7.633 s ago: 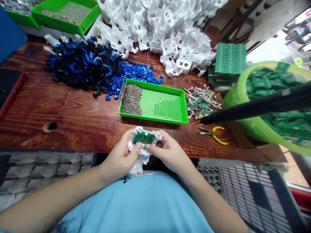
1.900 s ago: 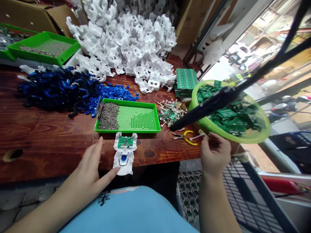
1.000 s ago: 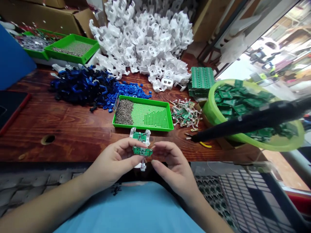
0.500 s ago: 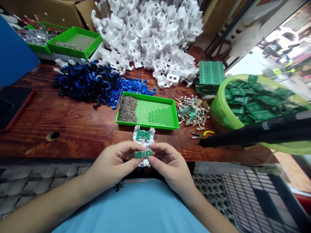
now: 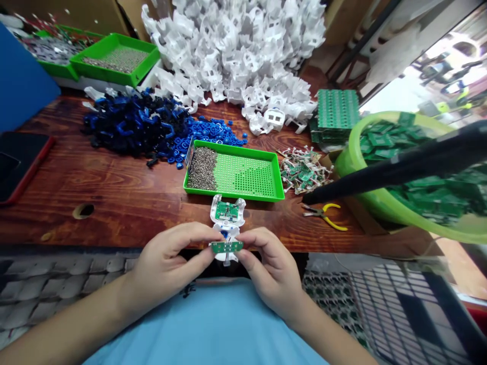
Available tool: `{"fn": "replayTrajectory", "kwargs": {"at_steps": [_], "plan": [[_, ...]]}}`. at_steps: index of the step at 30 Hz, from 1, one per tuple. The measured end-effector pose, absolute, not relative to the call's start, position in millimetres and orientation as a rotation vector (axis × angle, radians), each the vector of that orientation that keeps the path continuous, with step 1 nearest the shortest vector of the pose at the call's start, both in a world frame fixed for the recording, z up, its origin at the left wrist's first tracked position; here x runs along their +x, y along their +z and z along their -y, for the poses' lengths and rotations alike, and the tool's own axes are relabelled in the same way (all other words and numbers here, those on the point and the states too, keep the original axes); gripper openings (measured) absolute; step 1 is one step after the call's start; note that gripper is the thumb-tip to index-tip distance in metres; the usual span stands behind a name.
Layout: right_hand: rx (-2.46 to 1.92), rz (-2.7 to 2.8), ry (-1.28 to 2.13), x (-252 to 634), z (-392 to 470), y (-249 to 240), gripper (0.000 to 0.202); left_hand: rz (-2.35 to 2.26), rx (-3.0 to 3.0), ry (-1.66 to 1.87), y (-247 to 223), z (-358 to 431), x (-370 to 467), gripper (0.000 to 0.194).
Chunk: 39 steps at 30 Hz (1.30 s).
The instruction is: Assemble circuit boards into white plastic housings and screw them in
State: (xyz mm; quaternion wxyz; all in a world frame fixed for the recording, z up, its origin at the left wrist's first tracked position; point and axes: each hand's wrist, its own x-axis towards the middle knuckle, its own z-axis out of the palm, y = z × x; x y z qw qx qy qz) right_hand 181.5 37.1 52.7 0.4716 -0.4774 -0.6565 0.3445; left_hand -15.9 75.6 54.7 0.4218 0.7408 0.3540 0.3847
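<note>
Between my two hands is a small green circuit board (image 5: 227,247), gripped at its ends near the table's front edge. My left hand (image 5: 177,261) pinches its left end between thumb and fingers. At the other end, the thumb and index finger of my right hand (image 5: 266,263) close on it. Under and behind the board lies a white plastic shell part (image 5: 227,257), mostly hidden, with a bit of blue inside. Just beyond it, a white housing (image 5: 236,219) holds another green circuit board (image 5: 227,210) on the table.
A green tray (image 5: 282,190) of small screws (image 5: 201,170) sits ahead. Behind are blue and black parts (image 5: 133,121) and heaped white shells (image 5: 236,50). To the right are small wired boards (image 5: 304,170), yellow-handled pliers (image 5: 327,217), a black bar (image 5: 388,170) and a green tub (image 5: 352,147).
The small board has turned to lie more level across both hands, and my fingers have shifted outward to its ends. The camera view has shifted slightly, uncovering more of the pliers.
</note>
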Motion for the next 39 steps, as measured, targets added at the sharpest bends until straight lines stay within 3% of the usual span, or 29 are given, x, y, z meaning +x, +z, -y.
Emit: {"fn": "replayTrajectory", "kwargs": {"at_steps": [5, 17, 23, 29, 32, 39], "plan": [[-1.130, 1.728, 0.673, 182.9, -36.4, 54.9, 0.024, -0.744, 1.980, 1.021, 58.1, -78.4, -15.7, 0.037], [-1.083, 1.828, 0.517, 186.0, -37.9, 54.6, 0.024, -0.765, 2.162, 1.046, 63.5, -79.2, -16.1, 0.022], [-1.065, 1.748, 0.667, 184.8, -37.6, 53.1, 0.030, -0.797, 2.154, 1.021, 63.3, -80.7, -19.1, 0.020], [-1.175, 1.465, 1.274, 181.6, -38.6, 48.6, 0.018, -0.789, 2.093, 0.953, 63.9, -80.1, -19.9, 0.023], [-1.105, 1.406, 1.453, 179.6, -38.4, 46.0, 0.028, -0.760, 2.070, 0.925, 64.3, -78.8, -20.9, 0.022], [-1.004, 1.533, 1.152, 180.6, -34.9, 41.7, 0.051, -0.830, 1.729, 0.594, 67.1, -77.7, -21.1, 0.014]]}}
